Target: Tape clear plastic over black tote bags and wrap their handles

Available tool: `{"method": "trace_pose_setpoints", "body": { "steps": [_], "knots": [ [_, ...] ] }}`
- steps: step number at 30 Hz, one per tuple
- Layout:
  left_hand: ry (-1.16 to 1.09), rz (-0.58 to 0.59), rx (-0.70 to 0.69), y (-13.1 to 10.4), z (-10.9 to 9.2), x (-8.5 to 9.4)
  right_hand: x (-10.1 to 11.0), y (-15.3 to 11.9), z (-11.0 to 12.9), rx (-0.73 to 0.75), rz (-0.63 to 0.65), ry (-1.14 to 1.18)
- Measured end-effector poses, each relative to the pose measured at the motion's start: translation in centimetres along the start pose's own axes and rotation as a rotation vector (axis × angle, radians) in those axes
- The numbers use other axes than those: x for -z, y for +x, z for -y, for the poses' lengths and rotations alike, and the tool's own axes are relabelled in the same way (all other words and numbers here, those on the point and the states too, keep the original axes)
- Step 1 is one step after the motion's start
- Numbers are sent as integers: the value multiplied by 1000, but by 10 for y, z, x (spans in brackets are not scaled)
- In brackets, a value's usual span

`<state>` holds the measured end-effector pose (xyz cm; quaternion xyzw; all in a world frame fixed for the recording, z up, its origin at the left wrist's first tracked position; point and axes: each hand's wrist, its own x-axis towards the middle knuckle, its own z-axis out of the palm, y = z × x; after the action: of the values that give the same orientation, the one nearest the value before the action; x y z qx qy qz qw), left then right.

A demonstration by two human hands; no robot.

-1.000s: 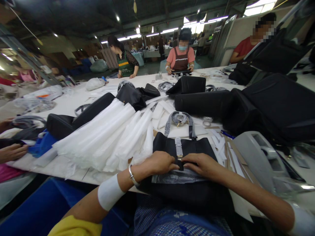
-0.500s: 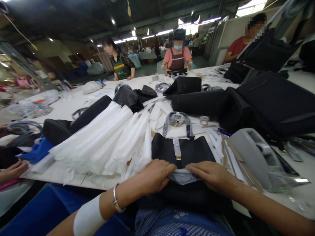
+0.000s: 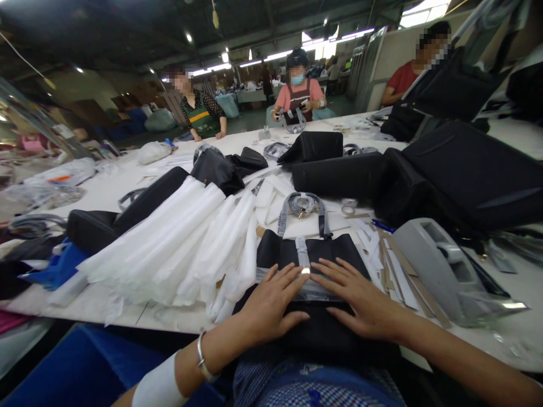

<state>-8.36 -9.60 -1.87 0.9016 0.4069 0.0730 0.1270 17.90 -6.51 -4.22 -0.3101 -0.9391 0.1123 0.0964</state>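
Head view: a smooth black leather-like bag is covered by the left hand and right hand at the near edge of a white table.

The fingers are spread, palms down, and nothing is pinched; how firmly they are pressed cannot be told. Thin clear plastic film is held beneath them, presumably flat across the bag's front, near a shiny metal clasp. Beyond, an arched handle is sheathed in crinkled film, likely against scratches, and is laid away from the hands. To the left, soft white tubular rolls are fanned; to the right, flat brown-and-white card strips are gathered beside a grey moulded plastic tape dispenser.
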Motion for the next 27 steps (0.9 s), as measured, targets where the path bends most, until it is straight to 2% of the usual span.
{"method": "trace_pose_setpoints", "body": {
  "steps": [2,7,11,14,16,18,20,22,24,27],
  "knots": [
    [23,-28,-14,-2,5,-12,-2,-2,0,39,-18,-5],
    [117,-49,-44,-5,32,-39,-19,-5,-2,44,-43,-89],
    [109,-47,10,-13,34,-41,-18,-18,-7,44,-84,-109],
    [76,-123,97,-27,27,-36,-22,-44,-11,-143,-242,-132],
    [30,-213,241,-39,25,-35,-34,-66,-13,-328,-363,-86],
    [-48,-291,436,-51,26,-38,-49,-84,-13,-506,-418,37],
    [-143,-340,616,-60,29,-42,-60,-96,-13,-671,-419,192],
    [-237,-382,735,-64,34,-45,-62,-99,-15,-808,-384,359],
    [-323,-409,797,-63,42,-45,-56,-95,-18,-902,-331,516],
    [-457,-380,899,-55,55,-37,-36,-81,-24,-1010,-291,702]
  ]
}}
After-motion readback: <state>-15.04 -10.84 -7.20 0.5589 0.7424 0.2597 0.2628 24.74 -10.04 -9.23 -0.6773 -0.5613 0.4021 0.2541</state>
